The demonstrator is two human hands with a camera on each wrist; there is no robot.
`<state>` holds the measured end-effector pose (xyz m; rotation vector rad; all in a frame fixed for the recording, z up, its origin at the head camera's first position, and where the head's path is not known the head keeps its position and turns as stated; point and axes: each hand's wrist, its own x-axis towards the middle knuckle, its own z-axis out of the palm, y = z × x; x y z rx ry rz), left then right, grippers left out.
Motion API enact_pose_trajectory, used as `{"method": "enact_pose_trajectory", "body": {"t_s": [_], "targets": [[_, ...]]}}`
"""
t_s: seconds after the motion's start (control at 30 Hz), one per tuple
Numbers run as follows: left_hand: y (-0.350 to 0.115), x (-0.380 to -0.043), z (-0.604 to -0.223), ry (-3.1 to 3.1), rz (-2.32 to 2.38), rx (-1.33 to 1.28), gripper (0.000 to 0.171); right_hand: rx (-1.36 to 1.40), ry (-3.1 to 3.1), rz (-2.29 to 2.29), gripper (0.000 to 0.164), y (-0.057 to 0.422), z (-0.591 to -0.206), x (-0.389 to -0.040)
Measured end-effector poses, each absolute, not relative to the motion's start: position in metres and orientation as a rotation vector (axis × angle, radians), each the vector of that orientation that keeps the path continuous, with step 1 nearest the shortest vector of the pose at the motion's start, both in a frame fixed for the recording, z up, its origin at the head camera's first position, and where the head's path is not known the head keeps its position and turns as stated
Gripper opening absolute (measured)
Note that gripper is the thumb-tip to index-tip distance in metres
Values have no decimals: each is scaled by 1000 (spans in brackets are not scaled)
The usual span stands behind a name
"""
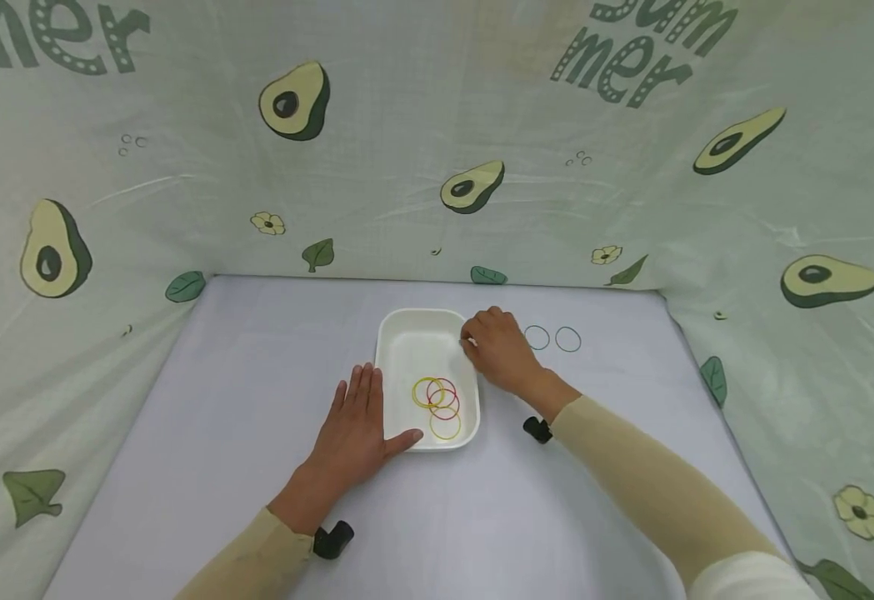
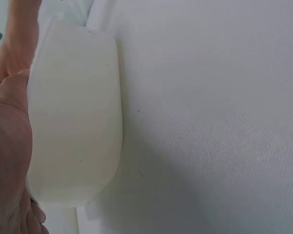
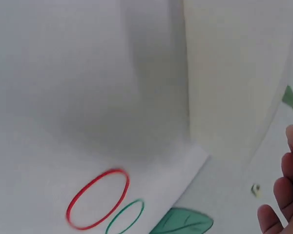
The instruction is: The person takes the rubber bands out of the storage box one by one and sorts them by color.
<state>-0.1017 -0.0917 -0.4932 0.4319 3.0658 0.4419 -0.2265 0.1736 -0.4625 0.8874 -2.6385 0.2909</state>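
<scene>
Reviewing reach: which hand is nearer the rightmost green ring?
Right: the right hand is left of the ring; the left hand is farther left, against the tray.

Room above tray (image 1: 414,346); left grip (image 1: 354,433) blocks left side, right grip (image 1: 498,346) far-right corner.

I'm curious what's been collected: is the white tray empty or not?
Not empty: in the head view, red and yellow rings lie inside the tray.

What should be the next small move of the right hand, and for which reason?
Perhaps the right hand, once free, should reach for a green ring: it lies outside on the table, near that hand, while yellow and red rings lie in the white tray, which the left hand touches.
</scene>
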Motion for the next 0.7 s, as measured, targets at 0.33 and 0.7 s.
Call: {"method": "enact_pose_trajectory", "body": {"t_s": [0.33, 0.7], "targets": [[-89, -101, -493, 3096, 461, 467, 115, 1172, -2710, -87, 6, 131, -477, -227], [-91, -98, -493, 3086, 434, 453, 115, 1387, -2742, -314, 15, 118, -482, -222]]}}
